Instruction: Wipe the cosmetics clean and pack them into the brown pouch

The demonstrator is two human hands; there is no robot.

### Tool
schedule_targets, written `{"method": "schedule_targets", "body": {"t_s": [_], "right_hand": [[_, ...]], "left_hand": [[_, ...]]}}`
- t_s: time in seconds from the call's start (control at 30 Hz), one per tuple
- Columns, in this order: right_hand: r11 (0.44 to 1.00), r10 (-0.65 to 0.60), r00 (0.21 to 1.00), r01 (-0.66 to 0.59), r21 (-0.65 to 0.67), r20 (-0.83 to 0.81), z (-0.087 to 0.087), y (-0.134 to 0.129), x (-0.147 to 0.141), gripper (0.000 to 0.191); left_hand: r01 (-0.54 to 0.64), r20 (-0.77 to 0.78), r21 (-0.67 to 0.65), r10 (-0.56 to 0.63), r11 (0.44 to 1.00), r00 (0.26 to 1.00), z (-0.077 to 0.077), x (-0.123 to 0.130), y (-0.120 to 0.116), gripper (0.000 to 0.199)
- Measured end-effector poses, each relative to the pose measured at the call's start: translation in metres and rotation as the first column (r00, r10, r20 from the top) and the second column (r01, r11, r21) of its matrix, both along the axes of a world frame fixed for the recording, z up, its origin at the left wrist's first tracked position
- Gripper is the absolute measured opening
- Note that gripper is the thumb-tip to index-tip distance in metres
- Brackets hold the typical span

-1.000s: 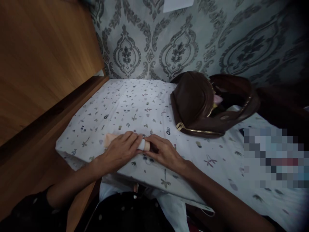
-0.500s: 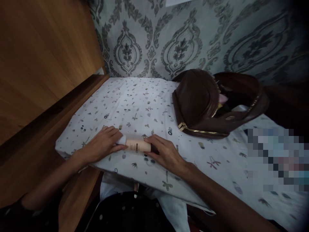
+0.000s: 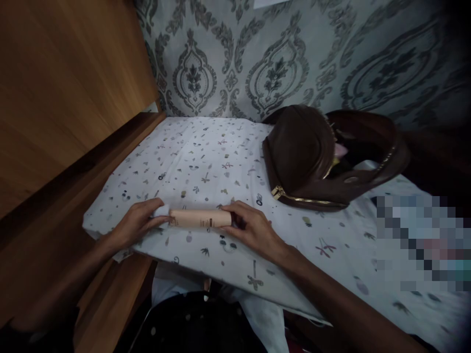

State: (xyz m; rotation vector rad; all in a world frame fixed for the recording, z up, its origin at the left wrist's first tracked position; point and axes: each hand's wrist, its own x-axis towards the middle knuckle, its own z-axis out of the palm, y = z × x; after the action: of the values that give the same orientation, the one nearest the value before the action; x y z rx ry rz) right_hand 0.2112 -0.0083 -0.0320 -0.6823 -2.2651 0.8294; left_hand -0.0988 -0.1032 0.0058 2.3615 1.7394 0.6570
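A peach-coloured cosmetic tube [image 3: 195,218] with small dark print lies level just over the patterned cloth, stretched between both hands. My right hand [image 3: 253,228] is closed on its right end, which the fingers partly hide. At the other end, my left hand [image 3: 138,223] pinches a small white wad [image 3: 161,211], perhaps tissue or cloth, against the tube. The fingertips of my left hand rest at the tube's left tip.
The patterned white cloth [image 3: 191,162] covers the surface under my hands. An unzipped brown leather bag [image 3: 301,147] stands at the back right, with things inside. A wooden panel [image 3: 73,63] rises at left, and patterned wallpaper [image 3: 228,54] backs the surface. A blurred-out patch lies at right.
My left hand has slid left along the tube with the white wad, baring more of the tube. My right hand keeps its hold and has barely moved.
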Motion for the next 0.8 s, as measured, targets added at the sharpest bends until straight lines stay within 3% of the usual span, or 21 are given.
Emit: {"method": "schedule_targets", "body": {"t_s": [0.13, 0.23, 0.37, 0.5, 0.63, 0.8], "right_hand": [[0.998, -0.066, 0.997, 0.065, -0.023, -0.047, 0.001, 0.001, 0.001, 0.023], [0.995, -0.101, 0.994, 0.101, -0.007, -0.034, 0.002, 0.0, 0.001, 0.021], [0.995, -0.1, 0.995, 0.1, 0.0, 0.013, 0.002, 0.0, 0.001, 0.029], [0.994, -0.113, 0.99, 0.113, 0.014, 0.079, 0.003, -0.002, 0.0, 0.028], [0.994, -0.111, 0.988, 0.108, 0.035, 0.105, 0.003, -0.003, 0.0, 0.022], [0.998, -0.055, 0.998, 0.055, 0.016, 0.039, 0.001, 0.0, 0.0, 0.018]], "left_hand": [[0.062, -0.218, 0.291, 0.003, 0.955, 0.976, -0.005, 0.005, 0.001, 0.026], [0.176, -0.405, 0.403, 0.003, 0.898, 0.914, 0.0, 0.012, 0.002, 0.016], [0.24, -0.585, 0.342, 0.006, 0.909, 0.811, 0.009, 0.025, 0.0, 0.019], [0.241, -0.663, 0.265, -0.005, 0.934, 0.749, 0.01, 0.049, -0.001, 0.022], [0.182, -0.648, 0.207, -0.005, 0.961, 0.762, 0.005, 0.086, 0.009, 0.036], [0.225, -0.566, 0.131, -0.113, 0.966, 0.816, 0.006, 0.128, 0.029, 0.037]]}}
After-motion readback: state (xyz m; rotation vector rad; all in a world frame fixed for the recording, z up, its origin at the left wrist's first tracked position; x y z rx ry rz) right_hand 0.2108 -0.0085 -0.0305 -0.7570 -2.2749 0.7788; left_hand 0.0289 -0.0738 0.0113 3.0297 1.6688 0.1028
